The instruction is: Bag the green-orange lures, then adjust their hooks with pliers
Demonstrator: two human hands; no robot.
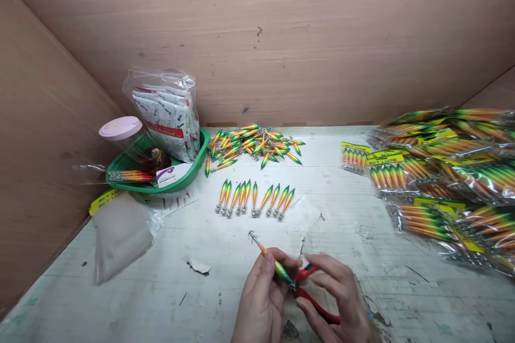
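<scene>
Your left hand (261, 300), at the bottom centre of the frame, has its grip clamped on a lure (281, 270), thumb and fingers pressed together around its body. The lure lies slantwise, its hooked end pointing to the upper left and its green end down toward the lower right. Your right hand (344, 297), just beside it at the lower right of centre, has its grip closed around red-handled pliers (319, 306), whose handles stand apart between your fingers and thumb. The tips of the pliers meet the green end of the lure; you cannot tell from here whether they are clamped on it. Above your hands, in the middle of the frame, a row of about 10 lures (254, 195) lies on the white bench (161, 305), hooks toward you. Farther up, against the back wall (281, 64), you have a loose heap of lures (249, 144) in the same green, yellow and orange. The right side of the frame holds piles of bagged lures (434, 171) with yellow header cards. At the left, a green basket (201, 158) carries a clear bag of packets (167, 118), a white card (174, 175) and some red-orange lures (132, 176), with a pink lid (120, 128) showing above its left part. Clear bags (123, 241) with yellow headers lie just below the basket, and a torn white scrap (199, 267) lies left of your hands.
</scene>
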